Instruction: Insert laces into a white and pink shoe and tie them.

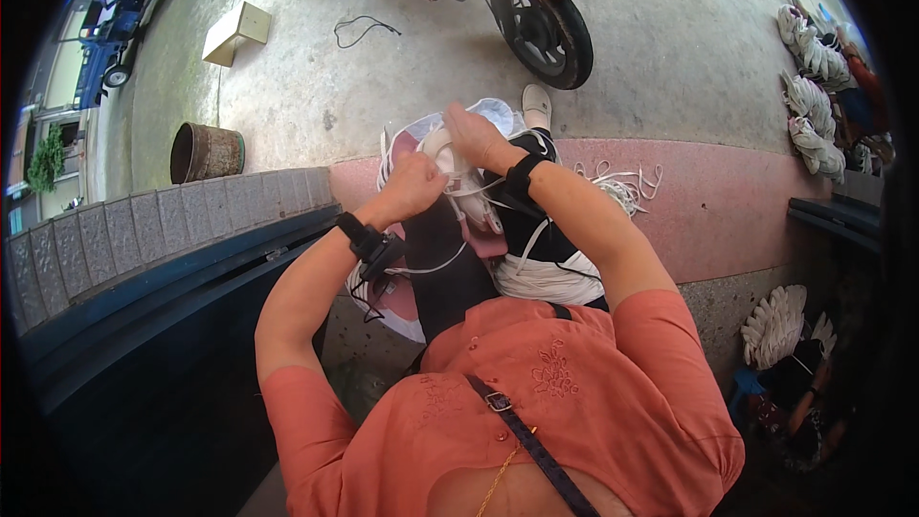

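Observation:
Over my lap, my left hand (416, 184) is closed in a fist against a bundle of white cord (440, 147), gripping it at its near left side. My right hand (475, 140) is raised just beyond and to the right of the bundle; its fingers are smeared, so their grip is unclear. Below the hands, more of the white bundle (476, 203) hangs between my knees over a pink and white cloth (392, 299). A large coil of white cord (550, 278) lies by my right thigh, with a thin strand crossing my left leg.
Loose white cord (622, 190) lies on the pink step (689, 191) at right. Ahead stands a red scooter (541, 14). A rusty bucket (207, 153) and a cream box (236, 33) are at left. White bundles (812, 115) and other people are at far right.

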{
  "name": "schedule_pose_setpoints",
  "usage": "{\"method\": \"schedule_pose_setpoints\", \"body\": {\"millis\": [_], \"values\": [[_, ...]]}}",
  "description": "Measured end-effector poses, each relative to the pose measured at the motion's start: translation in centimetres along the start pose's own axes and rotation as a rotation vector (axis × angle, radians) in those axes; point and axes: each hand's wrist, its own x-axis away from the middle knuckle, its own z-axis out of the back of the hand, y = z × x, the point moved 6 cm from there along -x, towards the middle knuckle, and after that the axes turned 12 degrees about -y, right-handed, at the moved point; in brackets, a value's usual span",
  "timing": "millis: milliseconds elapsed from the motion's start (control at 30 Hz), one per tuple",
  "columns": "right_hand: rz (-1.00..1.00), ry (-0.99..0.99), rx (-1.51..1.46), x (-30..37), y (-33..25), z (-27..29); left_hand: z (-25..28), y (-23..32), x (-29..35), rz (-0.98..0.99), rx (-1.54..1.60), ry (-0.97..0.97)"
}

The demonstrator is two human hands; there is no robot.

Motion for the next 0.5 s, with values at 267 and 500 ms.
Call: {"method": "schedule_pose_setpoints", "body": {"millis": [267,500], "values": [[0.058,-0.051,0.093,-0.8,-0.8,1.1,3.1,-6.2,5.2,0.376,0.500,-0.111],[0.142,0.300,-0.053,2.7,-6.9,12.9,3.7,-3.4,3.6,0.346,0.473,0.193]]}}
